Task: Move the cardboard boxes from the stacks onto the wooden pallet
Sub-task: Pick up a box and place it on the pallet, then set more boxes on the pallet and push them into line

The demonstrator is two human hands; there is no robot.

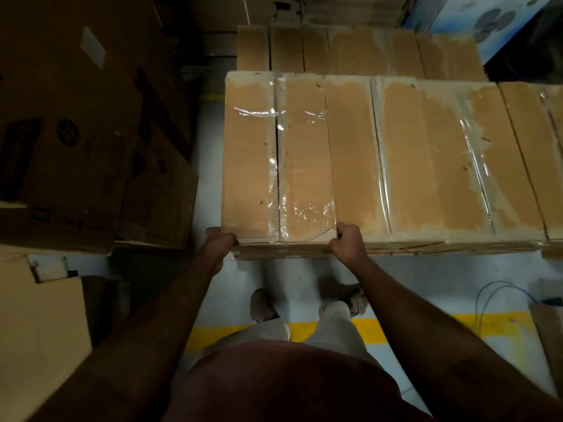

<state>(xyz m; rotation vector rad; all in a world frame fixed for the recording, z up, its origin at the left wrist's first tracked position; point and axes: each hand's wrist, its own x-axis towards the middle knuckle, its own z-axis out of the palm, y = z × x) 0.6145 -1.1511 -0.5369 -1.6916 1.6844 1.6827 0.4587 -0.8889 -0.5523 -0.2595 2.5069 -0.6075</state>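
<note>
We see a long tan cardboard box [275, 156] with shiny tape; our left hand [221, 239] and right hand [348, 240] each keep a grip on its near corners.

You can read one mark only: a round HP logo [67, 133] on the dark carton [61, 153] at your left; its other print is blurred.

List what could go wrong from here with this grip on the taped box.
1. Both the left hand and right hand grip only the near corners of the cardboard box; it may tip away when lifted.
2. Its clear tape looks loose and glossy, so fingers could slip.
3. The blue cable loops on the floor nearby, a possible trip hazard.
</note>
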